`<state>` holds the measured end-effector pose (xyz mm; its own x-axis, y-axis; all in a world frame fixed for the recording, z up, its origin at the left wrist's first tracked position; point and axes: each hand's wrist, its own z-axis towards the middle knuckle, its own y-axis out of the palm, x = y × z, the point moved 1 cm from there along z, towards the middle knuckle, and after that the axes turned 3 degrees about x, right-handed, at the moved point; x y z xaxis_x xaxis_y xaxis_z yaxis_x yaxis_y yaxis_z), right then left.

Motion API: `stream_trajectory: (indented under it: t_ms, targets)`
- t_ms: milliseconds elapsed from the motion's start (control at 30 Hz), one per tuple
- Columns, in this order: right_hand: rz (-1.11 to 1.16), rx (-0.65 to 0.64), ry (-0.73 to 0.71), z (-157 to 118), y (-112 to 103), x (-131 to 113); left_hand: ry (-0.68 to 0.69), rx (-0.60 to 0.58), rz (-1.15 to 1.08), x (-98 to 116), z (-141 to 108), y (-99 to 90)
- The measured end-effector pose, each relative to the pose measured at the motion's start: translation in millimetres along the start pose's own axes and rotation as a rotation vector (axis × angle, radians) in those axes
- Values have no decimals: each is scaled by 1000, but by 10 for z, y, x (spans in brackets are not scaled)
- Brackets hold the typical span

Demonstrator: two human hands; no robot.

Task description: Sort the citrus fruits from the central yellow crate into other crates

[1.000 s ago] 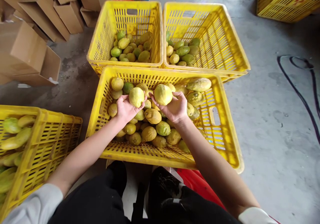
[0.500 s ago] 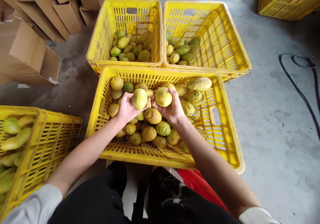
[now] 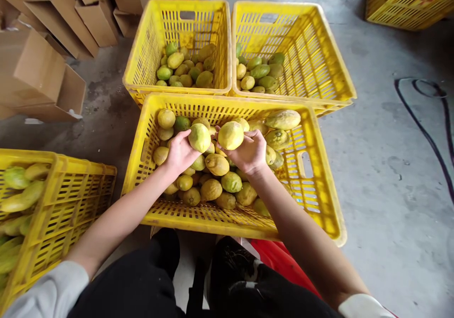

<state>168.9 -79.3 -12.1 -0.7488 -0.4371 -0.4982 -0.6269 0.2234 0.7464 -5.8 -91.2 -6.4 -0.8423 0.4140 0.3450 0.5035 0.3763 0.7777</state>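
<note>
Above the near yellow crate (image 3: 227, 225), my left hand (image 3: 180, 154) is closed around a yellow-green papaya (image 3: 199, 137). A second, yellower papaya (image 3: 230, 135) rests in the fingers of my right hand (image 3: 250, 152), its palm turned upward. The two fruits are side by side with a small gap between them. Beneath my hands, several yellow and green papayas (image 3: 211, 189) lie in the crate, some hidden by my hands and forearms. A long pale one (image 3: 283, 119) sits at the crate's far right.
Behind stand two more yellow crates, one on the left (image 3: 142, 62) and one on the right (image 3: 308, 57), both holding papayas. A crate (image 3: 74, 204) of fruit is at my left. Cardboard boxes (image 3: 39, 72) fill the back left. A black hose (image 3: 429, 133) lies on the floor at right.
My right hand has turned its papaya and opened its palm more upward, with the thumb moved right. The papaya in my left hand has rotated a little, showing a greener side.
</note>
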Motion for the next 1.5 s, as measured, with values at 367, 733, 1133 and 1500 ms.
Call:
stream_trajectory:
  t_ms: [367,733,1133,1500]
  targets:
    - [4,76,6,39,3,54,-97,12,59,8,-53,39]
    - [128,-10,10,34,-12,7,-14,9,-47,41,-66,53]
    - [244,76,86,16,11,-15,-105,12,-14,81,-57,66]
    - [135,46,35,18,-28,-7,24,74,-40,44,-3,-18]
